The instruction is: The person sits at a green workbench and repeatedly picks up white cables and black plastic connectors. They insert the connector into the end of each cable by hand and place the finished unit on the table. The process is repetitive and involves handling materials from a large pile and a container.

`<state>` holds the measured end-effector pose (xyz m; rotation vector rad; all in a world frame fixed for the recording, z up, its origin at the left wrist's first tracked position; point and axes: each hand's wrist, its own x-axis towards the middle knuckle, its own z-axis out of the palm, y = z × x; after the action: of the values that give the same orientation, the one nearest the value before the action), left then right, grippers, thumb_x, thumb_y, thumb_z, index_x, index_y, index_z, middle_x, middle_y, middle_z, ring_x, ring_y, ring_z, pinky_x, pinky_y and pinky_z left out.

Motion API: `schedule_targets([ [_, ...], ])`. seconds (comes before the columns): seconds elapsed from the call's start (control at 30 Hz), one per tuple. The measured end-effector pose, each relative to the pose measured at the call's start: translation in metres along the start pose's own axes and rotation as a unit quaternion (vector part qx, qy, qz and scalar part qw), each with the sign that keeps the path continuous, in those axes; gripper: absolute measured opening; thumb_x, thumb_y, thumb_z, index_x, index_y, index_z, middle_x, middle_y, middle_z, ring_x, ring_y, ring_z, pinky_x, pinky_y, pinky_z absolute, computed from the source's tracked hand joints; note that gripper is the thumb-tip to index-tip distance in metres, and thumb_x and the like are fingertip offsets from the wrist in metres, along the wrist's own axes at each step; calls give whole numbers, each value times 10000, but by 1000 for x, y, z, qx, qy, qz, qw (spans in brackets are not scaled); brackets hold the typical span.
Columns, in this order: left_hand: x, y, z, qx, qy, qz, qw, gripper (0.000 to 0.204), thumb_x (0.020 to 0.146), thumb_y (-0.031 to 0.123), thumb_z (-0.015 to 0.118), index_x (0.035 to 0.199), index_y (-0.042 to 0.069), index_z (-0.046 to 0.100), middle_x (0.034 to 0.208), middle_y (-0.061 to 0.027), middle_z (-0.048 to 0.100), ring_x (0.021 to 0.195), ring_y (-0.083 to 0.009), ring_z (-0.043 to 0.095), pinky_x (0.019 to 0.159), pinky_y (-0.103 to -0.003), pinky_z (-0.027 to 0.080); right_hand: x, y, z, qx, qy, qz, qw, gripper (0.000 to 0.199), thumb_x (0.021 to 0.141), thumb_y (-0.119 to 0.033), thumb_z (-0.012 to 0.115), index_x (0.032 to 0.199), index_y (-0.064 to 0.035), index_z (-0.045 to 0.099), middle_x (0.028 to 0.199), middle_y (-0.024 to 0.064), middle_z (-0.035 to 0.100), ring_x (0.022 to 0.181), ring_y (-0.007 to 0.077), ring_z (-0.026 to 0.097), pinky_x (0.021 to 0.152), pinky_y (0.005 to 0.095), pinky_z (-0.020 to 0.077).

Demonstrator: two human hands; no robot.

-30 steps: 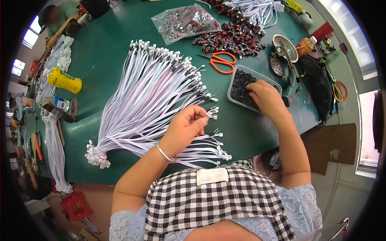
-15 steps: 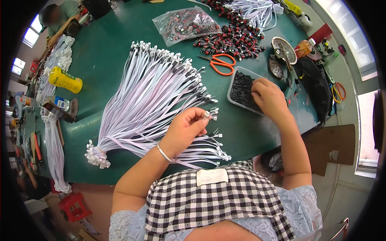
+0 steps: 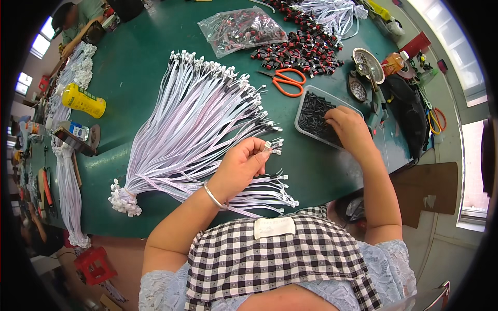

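A large fan of white ribbon cables (image 3: 192, 119) with small white connectors lies across the green table (image 3: 140, 62). My left hand (image 3: 241, 166) pinches the connector end of one ribbon cable (image 3: 268, 147) above the near end of the fan. A silver bangle sits on that wrist. My right hand (image 3: 348, 126) reaches into a clear plastic tray (image 3: 306, 106) of small black parts, fingers curled down among them. What the fingertips hold is hidden.
Orange-handled scissors (image 3: 287, 81) lie beyond the tray. A pile of black and red parts (image 3: 306, 46) and a clear bag of them (image 3: 241, 28) sit farther back. A yellow bottle (image 3: 83, 101) stands at left. Another person (image 3: 78, 20) works at the far left.
My right hand has shifted slightly nearer within the black parts tray. My left hand keeps its pinch on the cable end, almost still.
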<state>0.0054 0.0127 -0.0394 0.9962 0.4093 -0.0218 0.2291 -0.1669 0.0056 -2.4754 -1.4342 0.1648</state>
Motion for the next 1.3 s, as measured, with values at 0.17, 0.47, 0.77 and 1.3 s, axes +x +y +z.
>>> schedule_targets([
  [0.17,-2,2,2,-2,8,2,1000,111,926,135,573,989,45,557,763,9,541,652,-56,501,598,-189,417,-3,1,0,17,13,-12,1000,166,827,-44,604,978,-42,673,867,129,581,836,308,579,744,384,463],
  [0.47,-5,3,-2,-12,18,12,1000,118,894,94,617,977,50,546,828,-21,582,658,-81,579,579,-194,451,-13,-50,-16,242,39,-11,969,222,836,37,546,1017,-19,660,853,97,577,776,227,566,703,307,456],
  [0.77,-4,5,0,-40,20,-5,999,129,887,81,618,982,62,532,814,-16,579,604,-73,562,536,-181,431,-21,-94,32,554,-21,123,823,120,832,21,611,946,5,644,861,42,596,712,99,586,633,221,481],
  [1.3,-6,6,-1,-4,17,0,1000,123,891,100,618,972,66,532,817,-16,568,591,-71,537,522,-181,415,-19,-100,42,592,7,130,795,77,835,18,603,912,27,600,872,52,597,759,106,639,668,219,524],
])
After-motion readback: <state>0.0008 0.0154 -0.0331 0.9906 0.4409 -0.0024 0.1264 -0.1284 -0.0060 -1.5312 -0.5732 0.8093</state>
